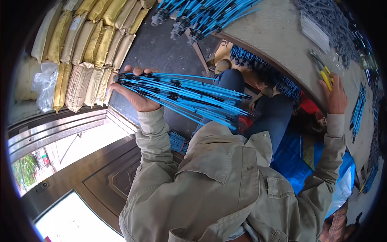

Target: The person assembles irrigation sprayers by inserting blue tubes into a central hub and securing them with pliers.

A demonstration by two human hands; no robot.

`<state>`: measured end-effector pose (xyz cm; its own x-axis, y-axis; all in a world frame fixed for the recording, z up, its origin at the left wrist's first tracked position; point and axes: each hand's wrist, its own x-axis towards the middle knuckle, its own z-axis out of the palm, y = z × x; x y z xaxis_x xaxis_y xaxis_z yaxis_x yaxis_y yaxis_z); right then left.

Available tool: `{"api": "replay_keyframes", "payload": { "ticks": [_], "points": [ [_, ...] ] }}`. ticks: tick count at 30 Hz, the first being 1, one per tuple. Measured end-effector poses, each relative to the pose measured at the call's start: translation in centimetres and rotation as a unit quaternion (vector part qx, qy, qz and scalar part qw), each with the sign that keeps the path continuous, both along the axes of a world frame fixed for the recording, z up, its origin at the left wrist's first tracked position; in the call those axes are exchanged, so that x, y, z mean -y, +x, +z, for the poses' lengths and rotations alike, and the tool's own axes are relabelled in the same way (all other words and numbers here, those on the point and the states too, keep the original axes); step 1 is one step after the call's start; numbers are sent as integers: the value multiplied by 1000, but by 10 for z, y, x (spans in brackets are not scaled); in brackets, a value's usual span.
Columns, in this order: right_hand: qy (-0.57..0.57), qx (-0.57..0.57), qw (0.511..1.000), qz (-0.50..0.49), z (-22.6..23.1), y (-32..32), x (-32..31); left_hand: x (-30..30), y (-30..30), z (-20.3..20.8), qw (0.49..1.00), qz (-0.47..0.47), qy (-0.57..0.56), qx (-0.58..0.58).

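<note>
My left hand [141, 99] is closed round the gathered end of a bundle of thin blue rods [193, 97] with black fittings. The rods fan out to the right, across the front of my body and above my lap. At the right, above the grey-beige tabletop [282, 36], my right hand [338, 97] has its fingers at the handles of yellow-handled pliers [325, 76]. The jaws of the pliers point up and to the left, away from my palm. Part of the handles is hidden by my fingers.
More blue rod bundles [197, 16] with grey ends lie at the tabletop's far edge. Dark grey plastic parts [326, 20] are heaped at the far right, near loose blue rods [357, 113]. Stacked sacks [84, 44] stand at the left. A blue sheet [292, 161] hangs below the table.
</note>
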<state>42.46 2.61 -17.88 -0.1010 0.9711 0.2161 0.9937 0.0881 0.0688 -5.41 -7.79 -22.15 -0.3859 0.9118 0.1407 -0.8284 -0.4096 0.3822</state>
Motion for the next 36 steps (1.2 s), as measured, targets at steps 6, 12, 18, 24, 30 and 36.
{"api": "replay_keyframes", "payload": {
  "ticks": [6, 12, 18, 24, 30, 36],
  "points": [
    [95, -103, 954, 266, -22, -30, 14, -12, 22, -77, 990, -95, 9, 104],
    [-93, -468, 676, 561, -62, -160, 27, -6, 87, -143, 983, -92, -142, 72],
    [-134, -466, 632, 605, -38, -178, 53, 20, 124, -118, 863, -362, -69, 346],
    [-189, -575, 583, 542, -20, -178, 64, 22, 103, -131, 860, -374, -344, 49],
    [-295, -635, 572, 428, -24, -180, 73, 38, 95, -111, 927, -186, -243, -219],
    [-401, -744, 468, 260, -46, -171, 63, 16, 101, -71, 903, -309, -71, -291]
  ]
}}
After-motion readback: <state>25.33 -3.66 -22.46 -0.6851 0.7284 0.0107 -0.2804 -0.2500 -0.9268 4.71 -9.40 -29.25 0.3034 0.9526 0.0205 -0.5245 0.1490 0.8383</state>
